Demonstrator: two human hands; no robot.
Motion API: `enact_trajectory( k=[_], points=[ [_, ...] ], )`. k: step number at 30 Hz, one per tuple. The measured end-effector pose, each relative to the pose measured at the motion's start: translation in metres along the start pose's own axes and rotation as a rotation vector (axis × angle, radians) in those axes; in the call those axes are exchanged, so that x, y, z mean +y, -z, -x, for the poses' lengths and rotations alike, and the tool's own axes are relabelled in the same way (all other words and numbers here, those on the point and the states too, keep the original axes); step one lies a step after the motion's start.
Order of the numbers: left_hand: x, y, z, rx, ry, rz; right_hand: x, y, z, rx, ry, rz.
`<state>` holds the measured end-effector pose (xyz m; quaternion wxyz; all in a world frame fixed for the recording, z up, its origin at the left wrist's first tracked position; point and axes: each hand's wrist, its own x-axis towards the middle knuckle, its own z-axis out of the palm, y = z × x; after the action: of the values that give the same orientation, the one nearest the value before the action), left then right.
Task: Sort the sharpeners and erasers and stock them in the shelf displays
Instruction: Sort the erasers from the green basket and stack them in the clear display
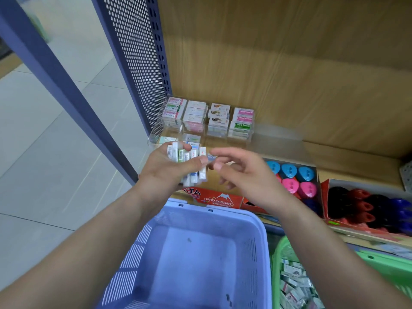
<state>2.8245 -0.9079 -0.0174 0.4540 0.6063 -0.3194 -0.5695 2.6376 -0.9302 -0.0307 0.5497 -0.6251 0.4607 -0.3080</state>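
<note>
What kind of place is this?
Most likely a stationery shop: stacked erasers in a clear display, trays of colourful sharpeners on the wooden shelf, and a blue basket for stock.

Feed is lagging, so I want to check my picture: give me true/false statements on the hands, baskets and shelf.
The left hand grips a bundle of erasers. True.
The right hand is empty. False: it pinches a single eraser.
The blue basket is packed with erasers. False: it is nearly bare.
The green basket holds small packets. True.
The clear display is empty. False: eraser stacks stand in it.
Blue and pink sharpeners lie right of the right hand. True.
</note>
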Motion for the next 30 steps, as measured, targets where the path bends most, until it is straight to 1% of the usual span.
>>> enact_trajectory(
  k=[3,8,12,16,18,20,24,28,30],
  points=[
    [0.004,-0.006,0.005,-0.048,-0.029,0.044,-0.004,-0.004,0.004,-0.004,0.008,-0.127],
    [0.007,-0.013,0.012,-0.082,-0.075,0.088,-0.008,-0.002,0.010,0.013,-0.027,-0.239],
    [0.005,-0.015,0.012,-0.060,-0.085,0.069,-0.006,0.000,0.013,0.016,-0.076,-0.353],
    [0.002,-0.012,0.007,-0.011,-0.075,-0.013,0.000,0.007,0.012,0.070,-0.088,-0.434],
    [0.001,-0.006,0.003,0.008,-0.075,-0.070,0.006,0.016,0.008,0.114,-0.119,-0.409],
    [0.000,-0.001,0.001,0.033,-0.090,-0.122,0.015,0.030,0.002,0.157,-0.174,-0.329],
    [-0.003,0.004,-0.002,0.057,-0.127,-0.178,0.037,0.060,-0.019,0.177,-0.327,-0.275],
    [-0.007,0.005,-0.007,0.043,-0.119,-0.224,0.046,0.073,-0.044,0.248,-0.354,-0.166],
    [-0.007,0.004,-0.009,0.051,-0.102,-0.244,0.046,0.076,-0.054,0.241,-0.328,-0.130]
  ],
)
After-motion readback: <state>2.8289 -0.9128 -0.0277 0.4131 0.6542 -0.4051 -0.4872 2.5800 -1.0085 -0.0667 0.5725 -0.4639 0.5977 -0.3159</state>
